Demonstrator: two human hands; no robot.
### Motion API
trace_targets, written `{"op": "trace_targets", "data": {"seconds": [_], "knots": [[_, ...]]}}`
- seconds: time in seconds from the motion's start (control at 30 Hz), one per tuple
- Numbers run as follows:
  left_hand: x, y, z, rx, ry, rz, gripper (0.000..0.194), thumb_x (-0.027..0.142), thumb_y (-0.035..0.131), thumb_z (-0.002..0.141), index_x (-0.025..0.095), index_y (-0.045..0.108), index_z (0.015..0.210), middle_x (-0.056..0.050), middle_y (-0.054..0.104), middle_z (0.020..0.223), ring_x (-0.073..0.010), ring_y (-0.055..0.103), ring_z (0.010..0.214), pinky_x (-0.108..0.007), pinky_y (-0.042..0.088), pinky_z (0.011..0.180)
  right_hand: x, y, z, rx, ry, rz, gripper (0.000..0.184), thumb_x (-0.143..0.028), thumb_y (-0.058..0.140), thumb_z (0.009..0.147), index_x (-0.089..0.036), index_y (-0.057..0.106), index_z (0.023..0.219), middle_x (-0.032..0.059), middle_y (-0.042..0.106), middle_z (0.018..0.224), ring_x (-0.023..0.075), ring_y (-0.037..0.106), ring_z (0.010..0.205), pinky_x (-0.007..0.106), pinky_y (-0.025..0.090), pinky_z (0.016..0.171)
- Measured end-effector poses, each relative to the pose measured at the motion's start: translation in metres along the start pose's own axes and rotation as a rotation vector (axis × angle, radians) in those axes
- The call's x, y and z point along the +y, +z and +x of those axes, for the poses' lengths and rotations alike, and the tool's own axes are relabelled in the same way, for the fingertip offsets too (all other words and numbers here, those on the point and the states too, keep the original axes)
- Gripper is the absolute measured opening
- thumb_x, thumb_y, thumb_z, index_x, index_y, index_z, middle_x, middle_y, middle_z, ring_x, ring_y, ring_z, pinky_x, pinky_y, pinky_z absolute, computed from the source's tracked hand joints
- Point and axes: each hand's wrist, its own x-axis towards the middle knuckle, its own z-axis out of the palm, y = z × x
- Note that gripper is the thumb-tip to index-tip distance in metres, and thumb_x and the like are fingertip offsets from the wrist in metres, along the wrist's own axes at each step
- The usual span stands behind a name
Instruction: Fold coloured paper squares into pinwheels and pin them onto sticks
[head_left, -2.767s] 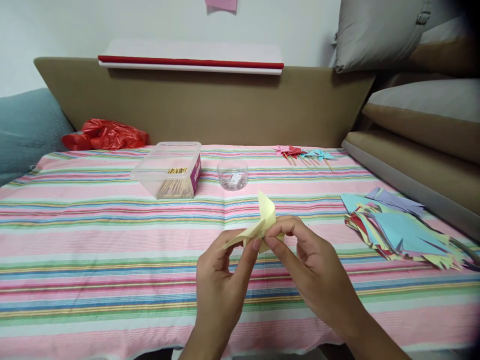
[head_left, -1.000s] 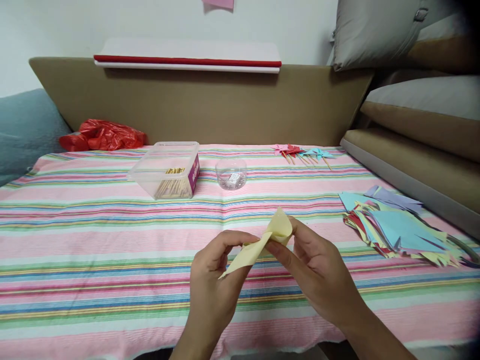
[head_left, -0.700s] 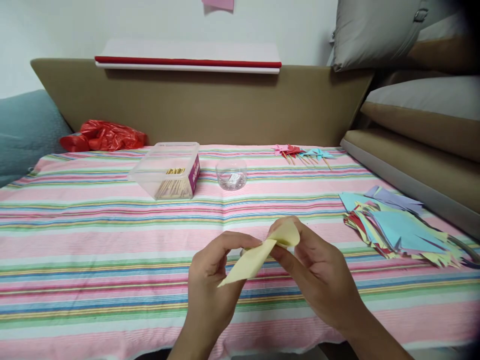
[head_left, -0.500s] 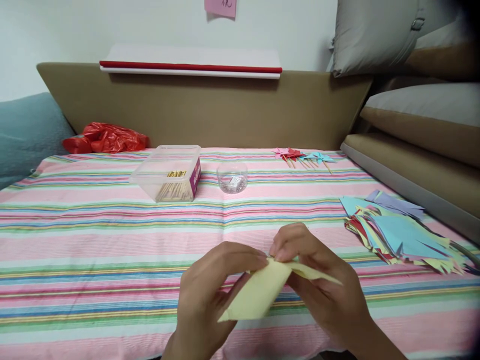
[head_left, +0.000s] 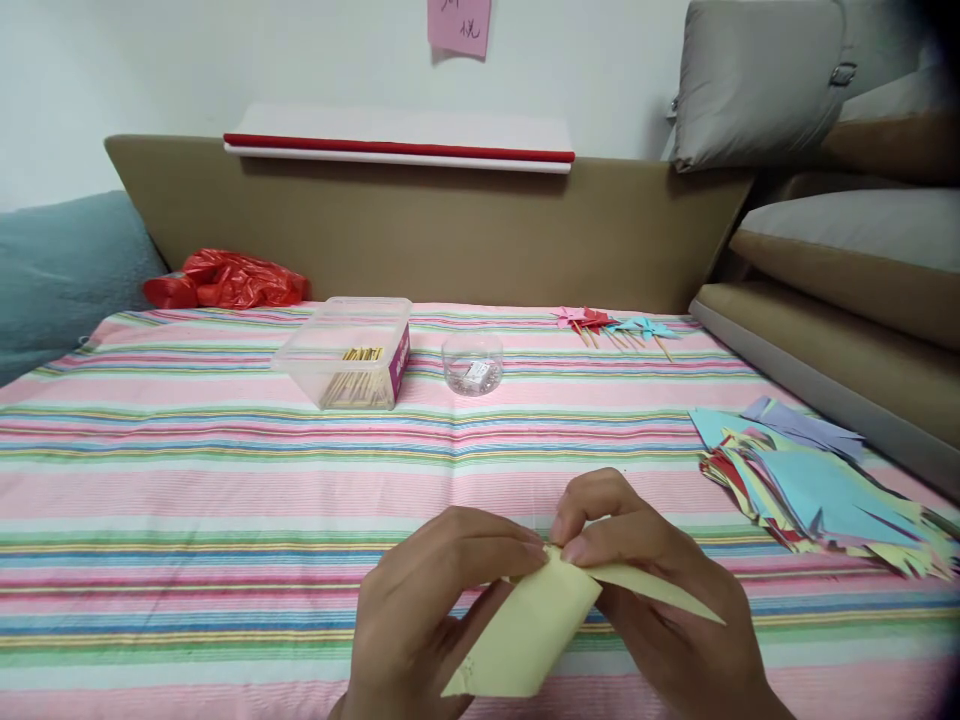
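A pale yellow piece of paper [head_left: 536,630] is folded between my two hands, low in the middle of the view. My left hand [head_left: 435,595] pinches its upper left edge, with the thumb behind the sheet. My right hand [head_left: 656,570] presses thumb and forefinger on the paper's top, close to the left fingertips. One flap of the paper sticks out to the right across my right palm. Whether a small pin sits under the fingertips is hidden.
A clear plastic box [head_left: 352,370] of wooden sticks and a round clear tub [head_left: 474,365] of small items stand ahead. Finished paper pinwheels [head_left: 615,325] lie at the back. Cut coloured paper sheets [head_left: 825,490] are piled at right, beside stacked cushions [head_left: 847,310]. A red plastic bag [head_left: 232,280] lies back left.
The camera view has tilted a little, so the surroundings sit slightly lower and further right. Both hands keep hold of the yellow paper; its right flap now points more downward.
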Motion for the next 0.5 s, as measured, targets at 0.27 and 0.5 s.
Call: {"op": "trace_targets", "data": {"seconds": [0.27, 0.5], "knots": [[0.0021, 0.0047, 0.0022, 0.051, -0.012, 0.033, 0.021, 0.005, 0.067, 0.089, 0.02, 0.071, 0.102, -0.007, 0.077, 0.094, -0.018, 0.074, 0.084, -0.024, 0.059, 0.069, -0.0013, 0.003, 0.0006, 0.007, -0.024, -0.034, 0.029, -0.005, 0.055, 0.095, -0.028, 0.064, 0.11, 0.0033, 0.064, 0.095, 0.0197, 0.06, 0.091, 0.04, 0.051, 0.081], [0.0025, 0.0056, 0.0018, 0.073, -0.007, 0.044, 0.02, 0.005, 0.068, 0.087, 0.021, 0.071, 0.099, -0.006, 0.078, 0.091, -0.0187, 0.075, 0.081, -0.024, 0.06, 0.066, -0.0008, 0.0037, -0.001, 0.021, -0.017, -0.009, 0.029, -0.003, 0.054, 0.093, -0.027, 0.064, 0.106, 0.0026, 0.063, 0.094, 0.0192, 0.061, 0.09, 0.039, 0.05, 0.08]]}}
